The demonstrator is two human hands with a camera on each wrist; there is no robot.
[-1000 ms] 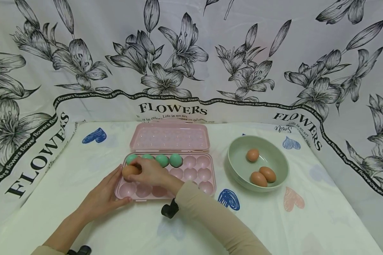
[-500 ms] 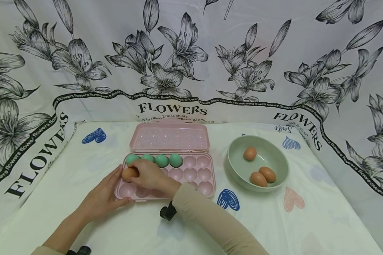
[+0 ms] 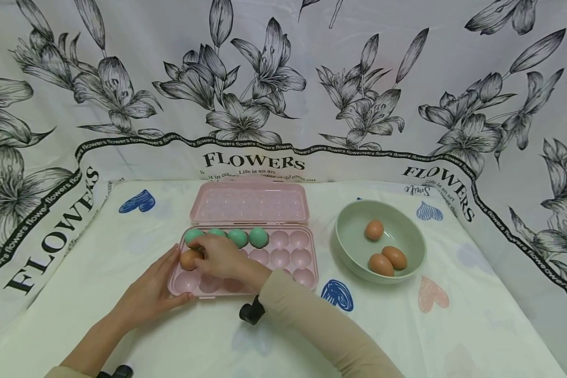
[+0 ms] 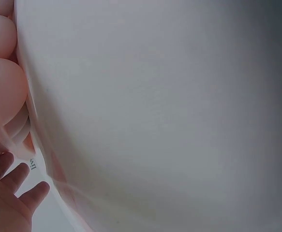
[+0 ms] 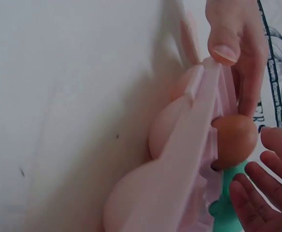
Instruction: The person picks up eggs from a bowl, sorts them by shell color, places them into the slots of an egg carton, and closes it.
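Observation:
A brown egg (image 3: 189, 260) sits at the left end of the middle row of the pink egg carton (image 3: 280, 258). My right hand (image 3: 222, 255) is over the carton right beside that egg. In the right wrist view its thumb (image 5: 276, 137) and loosely bent fingers (image 5: 264, 186) stand slightly apart from the brown egg (image 5: 237, 140). Several green eggs (image 3: 258, 237) fill the left part of the back row, partly covered by the right hand. My left hand (image 3: 142, 294) rests against the carton's front left corner, fingers straight along its side and thumb at the front edge.
The carton's lid (image 3: 249, 203) lies folded back behind it. To the right stands a pale green bowl (image 3: 347, 252) with three brown eggs (image 3: 381, 264) in it. A white cloth (image 3: 179, 346) with heart prints covers the table, and a flowered curtain (image 3: 312, 115) hangs behind.
The brown egg, pinched by my right hand before, has settled in its cup, and the fingers have loosened from it. One egg in the bowl has rocked slightly. The left hand has stayed put.

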